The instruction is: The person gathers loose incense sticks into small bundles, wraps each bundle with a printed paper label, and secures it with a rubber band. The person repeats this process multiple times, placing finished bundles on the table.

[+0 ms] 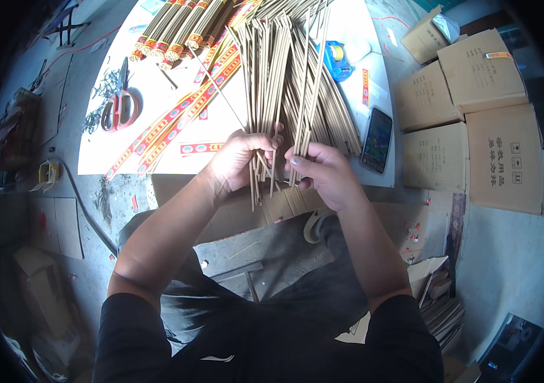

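Note:
At the near edge of the white table (pixel 93 163), my left hand (pixel 240 158) is closed around a loose bunch of thin brown incense sticks (pixel 264 83), their lower ends poking out below the fingers. Beside it, my right hand (pixel 326 171) pinches a smaller group of incense sticks (pixel 301 121) between thumb and fingers. More loose sticks (pixel 339 115) lie fanned out on the table behind my right hand. Long red-and-yellow label strips (pixel 173 121) run diagonally to the left of my hands. Farther back are wrapped stick bundles (pixel 189 32) with red-and-yellow bands.
Red-handled scissors (pixel 120 108) lie on the table's left part. A blue tape dispenser (pixel 337 62) and a phone (pixel 377 140) are on its right. Cardboard boxes (pixel 492 70) stand on the floor to the right. A cardboard piece (pixel 265 214) sits below my hands.

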`<act>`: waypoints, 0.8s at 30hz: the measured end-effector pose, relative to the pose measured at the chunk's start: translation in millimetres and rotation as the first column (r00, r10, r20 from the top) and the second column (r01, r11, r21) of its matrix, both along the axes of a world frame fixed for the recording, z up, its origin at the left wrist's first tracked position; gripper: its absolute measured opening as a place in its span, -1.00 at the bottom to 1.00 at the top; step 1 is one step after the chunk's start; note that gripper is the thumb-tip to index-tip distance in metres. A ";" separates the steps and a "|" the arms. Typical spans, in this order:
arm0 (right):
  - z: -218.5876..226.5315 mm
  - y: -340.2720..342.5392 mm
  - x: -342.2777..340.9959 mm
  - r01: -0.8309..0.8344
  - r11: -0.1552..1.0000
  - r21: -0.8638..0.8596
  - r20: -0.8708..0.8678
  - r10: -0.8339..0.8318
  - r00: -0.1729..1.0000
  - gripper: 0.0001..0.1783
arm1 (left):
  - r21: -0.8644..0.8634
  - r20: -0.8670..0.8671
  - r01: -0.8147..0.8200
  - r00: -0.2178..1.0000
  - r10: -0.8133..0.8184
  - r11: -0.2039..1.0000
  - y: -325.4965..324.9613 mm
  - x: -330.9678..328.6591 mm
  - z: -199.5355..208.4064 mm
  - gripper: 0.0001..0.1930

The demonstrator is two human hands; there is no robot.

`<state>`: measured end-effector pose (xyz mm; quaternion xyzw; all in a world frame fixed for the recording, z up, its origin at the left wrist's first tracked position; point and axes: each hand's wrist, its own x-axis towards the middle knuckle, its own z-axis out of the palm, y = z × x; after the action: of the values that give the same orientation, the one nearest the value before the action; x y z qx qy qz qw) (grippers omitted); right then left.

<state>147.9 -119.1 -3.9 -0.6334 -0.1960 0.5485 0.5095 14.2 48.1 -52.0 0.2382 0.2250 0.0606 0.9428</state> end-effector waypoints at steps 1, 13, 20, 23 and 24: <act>-1.4 -0.8 -0.6 -0.001 1.000 -0.004 -0.017 0.001 1.000 -0.76 | -0.020 0.001 -0.003 1.000 0.003 1.000 0.1 0.6 -2.8 -0.81; -4.6 3.5 -11.4 -0.017 1.000 0.016 0.087 0.016 0.996 -0.78 | 0.016 -0.075 0.046 0.996 -0.045 0.999 -1.7 2.5 -4.7 -0.76; -5.8 5.5 -12.3 0.014 1.000 0.001 0.125 -0.014 0.992 -0.76 | 0.105 -0.025 0.036 0.999 -0.034 0.994 -6.4 3.4 11.1 -0.71; -4.3 4.6 -12.2 0.053 0.998 0.020 0.111 -0.055 0.992 -0.77 | 0.093 -0.023 0.027 0.999 -0.025 0.995 -5.5 2.3 5.4 -0.71; -2.9 4.6 -12.2 0.071 0.997 0.025 0.106 -0.073 0.992 -0.77 | 0.073 -0.033 0.025 0.999 -0.023 0.997 -4.2 1.9 1.7 -0.71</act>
<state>135.6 -114.4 -6.8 -0.6631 -0.2057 0.4930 0.5243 16.1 43.9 -50.2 0.2761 0.2348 0.0537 0.9305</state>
